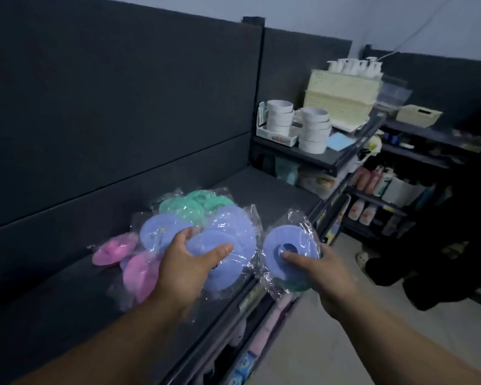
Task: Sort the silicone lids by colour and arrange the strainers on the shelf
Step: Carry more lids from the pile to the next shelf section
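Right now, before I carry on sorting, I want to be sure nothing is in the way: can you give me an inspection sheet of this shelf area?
Surface: dark shelf top, lids piled near its front edge.
Job's things: wrapped green lids at the back, blue lids in the middle, pink lids at left, overlapping; strainers not identified.
Clutter: stacked white tubs and cream baskets on the raised shelf behind.
Grips: left hand grips the front blue lid on the pile; right hand pinches a loose blue lid beyond the shelf edge, a green lid beneath it.
Cables: thin line up the wall, possibly a cable.
Surroundings: bottles on lower shelves; person in dark clothing at right.
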A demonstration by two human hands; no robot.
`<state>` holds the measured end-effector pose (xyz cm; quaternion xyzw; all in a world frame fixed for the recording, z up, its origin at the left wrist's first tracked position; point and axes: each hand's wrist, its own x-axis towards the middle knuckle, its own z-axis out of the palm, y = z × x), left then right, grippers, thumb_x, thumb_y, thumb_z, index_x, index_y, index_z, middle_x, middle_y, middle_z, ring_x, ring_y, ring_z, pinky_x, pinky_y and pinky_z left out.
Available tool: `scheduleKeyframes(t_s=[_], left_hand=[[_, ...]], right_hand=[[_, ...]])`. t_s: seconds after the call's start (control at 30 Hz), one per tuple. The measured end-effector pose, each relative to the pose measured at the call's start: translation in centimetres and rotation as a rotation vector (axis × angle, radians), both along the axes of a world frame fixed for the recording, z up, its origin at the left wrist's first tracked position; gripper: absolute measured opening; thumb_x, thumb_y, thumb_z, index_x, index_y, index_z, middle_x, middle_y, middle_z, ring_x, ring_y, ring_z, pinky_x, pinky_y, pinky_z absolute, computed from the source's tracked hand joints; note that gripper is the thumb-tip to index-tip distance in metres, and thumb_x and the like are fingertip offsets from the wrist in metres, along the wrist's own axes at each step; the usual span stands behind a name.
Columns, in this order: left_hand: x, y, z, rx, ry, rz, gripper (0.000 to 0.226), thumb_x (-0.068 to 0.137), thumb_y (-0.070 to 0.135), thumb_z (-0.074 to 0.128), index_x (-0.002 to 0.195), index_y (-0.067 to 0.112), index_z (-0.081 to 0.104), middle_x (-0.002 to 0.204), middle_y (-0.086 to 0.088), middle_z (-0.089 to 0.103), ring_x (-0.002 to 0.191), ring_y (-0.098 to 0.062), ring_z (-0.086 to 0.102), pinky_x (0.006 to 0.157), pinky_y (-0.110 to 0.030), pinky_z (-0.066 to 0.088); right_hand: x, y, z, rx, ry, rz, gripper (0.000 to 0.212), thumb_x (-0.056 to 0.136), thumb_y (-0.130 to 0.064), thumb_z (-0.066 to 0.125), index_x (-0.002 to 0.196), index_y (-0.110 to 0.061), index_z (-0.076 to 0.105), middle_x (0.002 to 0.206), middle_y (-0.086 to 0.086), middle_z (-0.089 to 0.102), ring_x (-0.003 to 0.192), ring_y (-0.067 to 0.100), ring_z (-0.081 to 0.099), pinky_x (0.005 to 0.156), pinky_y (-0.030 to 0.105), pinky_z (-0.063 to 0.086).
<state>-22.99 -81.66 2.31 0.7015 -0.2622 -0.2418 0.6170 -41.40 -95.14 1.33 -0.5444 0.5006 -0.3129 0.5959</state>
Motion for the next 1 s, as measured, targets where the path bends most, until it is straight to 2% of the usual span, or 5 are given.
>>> scheduleKeyframes(t_s=[0.2,0.47,0.57,0.73,1.0], left_hand=[[4.8,-1.5,-0.6,0.030,-0.062,0.290,0.080,0.059,0.032,0.089,0.127,0.029,0.047,0.121,0.005,0.057,0.107,-0.016,0.058,0.091,-0.030,0.046],[4.1,-2.6,-5.2,0.660,-0.463,0.382,0.122,0.039,0.084,0.047,0.148,0.036,0.020,0.157,-0.005,0.010,0.144,-0.023,0.014,0.114,-0.034,0.021],[3.6,-3.5,-6.2,0.767,-0.509,0.421,0.118,0.041,0.085,0.040,0.148,0.040,0.015,0.156,-0.009,0.012,0.144,-0.026,0.016,0.115,-0.038,0.021],[4.0,-4.6,-5.8,0.864,-0.518,0.486,0.118,0.042,0.087,0.033,0.148,0.042,0.008,0.158,-0.007,0.003,0.145,-0.026,0.010,0.118,-0.037,0.015],[2.3,-1.1,-4.3,0.796,-0.522,0.560,0.110,0.051,0.085,0.028,0.148,0.034,0.020,0.157,0.001,0.014,0.144,-0.021,0.015,0.118,-0.034,0.015]], right_hand=[[8.8,-6.7,0.2,-0.086,-0.005,0.311,0.091,0.049,-0.030,0.093,0.128,-0.022,0.047,0.121,0.002,0.060,0.101,0.023,0.065,0.085,0.042,0.056],[13.8,-10.4,-3.9,-0.870,0.649,1.086,0.111,0.052,-0.075,0.069,0.142,-0.056,0.007,0.154,-0.016,-0.021,0.145,0.023,-0.015,0.119,0.043,0.004],[15.1,-11.5,-5.0,-0.995,0.647,1.133,0.111,0.045,-0.087,0.049,0.140,-0.060,-0.003,0.153,-0.015,-0.026,0.145,0.030,-0.013,0.115,0.051,0.007],[17.5,-12.8,-4.3,-1.006,0.695,1.171,0.112,0.059,-0.072,0.068,0.139,-0.060,-0.009,0.153,-0.014,-0.029,0.144,0.035,-0.013,0.116,0.053,0.005],[16.8,-11.7,-0.3,-1.112,0.695,0.946,0.095,0.063,-0.088,0.046,0.144,-0.052,0.012,0.157,-0.014,-0.014,0.143,0.034,-0.014,0.112,0.059,-0.007]])
